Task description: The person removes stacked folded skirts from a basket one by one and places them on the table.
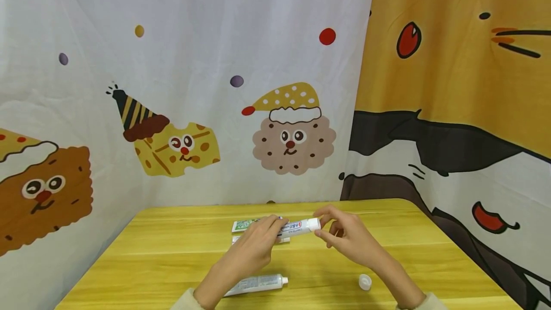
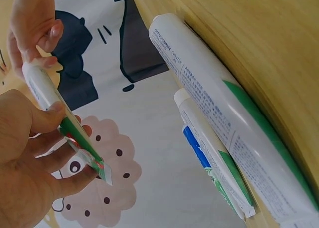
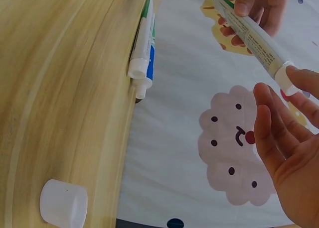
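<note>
My left hand (image 1: 254, 240) grips a white and green toothpaste tube (image 1: 294, 228) by its body, holding it above the table with the capped end toward the right. At that end, my right hand (image 1: 350, 236) pinches the white cap (image 1: 314, 224) between thumb and finger, as the right wrist view also shows. Below the left forearm lies a larger toothpaste tube (image 1: 262, 283), its nozzle bare. A loose white cap (image 1: 365, 282) rests on the table beneath the right forearm.
Behind the left hand, two more toothpaste tubes lie on the wooden table (image 1: 172, 252): a green and white one (image 1: 241, 226) and a slim white one (image 1: 284, 240). A cartoon-printed curtain (image 1: 193, 61) hangs along the table's far edge.
</note>
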Action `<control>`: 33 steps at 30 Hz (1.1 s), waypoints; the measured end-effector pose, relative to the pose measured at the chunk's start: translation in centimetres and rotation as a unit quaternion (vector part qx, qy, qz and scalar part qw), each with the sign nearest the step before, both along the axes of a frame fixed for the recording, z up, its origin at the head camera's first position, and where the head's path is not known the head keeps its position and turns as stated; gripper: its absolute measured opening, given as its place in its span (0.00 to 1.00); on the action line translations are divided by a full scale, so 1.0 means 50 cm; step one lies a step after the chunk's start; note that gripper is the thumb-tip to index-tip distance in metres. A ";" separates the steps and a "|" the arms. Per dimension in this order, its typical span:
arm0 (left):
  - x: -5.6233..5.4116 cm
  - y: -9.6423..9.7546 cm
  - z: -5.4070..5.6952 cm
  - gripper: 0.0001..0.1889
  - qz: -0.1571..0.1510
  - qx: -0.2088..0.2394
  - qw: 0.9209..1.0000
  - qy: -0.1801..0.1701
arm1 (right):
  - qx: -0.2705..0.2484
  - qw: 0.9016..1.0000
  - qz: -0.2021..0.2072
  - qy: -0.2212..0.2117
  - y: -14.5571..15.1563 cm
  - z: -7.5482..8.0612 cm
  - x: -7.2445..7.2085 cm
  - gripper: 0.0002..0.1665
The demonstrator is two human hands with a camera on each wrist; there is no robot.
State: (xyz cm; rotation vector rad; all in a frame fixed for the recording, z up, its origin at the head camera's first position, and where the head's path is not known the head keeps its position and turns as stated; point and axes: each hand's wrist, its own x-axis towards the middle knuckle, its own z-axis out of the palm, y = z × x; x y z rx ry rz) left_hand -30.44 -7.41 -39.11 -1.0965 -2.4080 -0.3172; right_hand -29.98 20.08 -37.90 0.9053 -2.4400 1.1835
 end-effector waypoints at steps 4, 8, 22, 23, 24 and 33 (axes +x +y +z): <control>-0.001 0.000 0.000 0.20 -0.001 0.002 1.000 0.006 | 0.006 1.000 0.002 0.004 0.000 -0.001 -0.002 0.14; -0.003 -0.001 -0.001 0.20 -0.004 0.002 1.000 0.012 | 0.014 1.000 -0.008 -0.005 -0.001 0.001 -0.003 0.12; -0.004 0.001 0.000 0.20 -0.007 0.005 1.000 0.009 | 0.017 1.000 0.004 0.004 0.002 0.004 -0.002 0.14; -0.003 0.001 0.000 0.20 -0.008 0.006 1.000 0.010 | 0.017 1.000 0.004 0.003 0.002 0.003 -0.002 0.13; -0.003 0.001 0.000 0.19 -0.010 0.006 1.000 0.011 | 0.015 1.000 0.004 0.001 0.002 0.003 -0.002 0.12; -0.001 0.000 -0.003 0.19 -0.007 -0.004 1.000 0.009 | 0.050 0.997 -0.057 -0.002 -0.001 0.003 0.005 0.10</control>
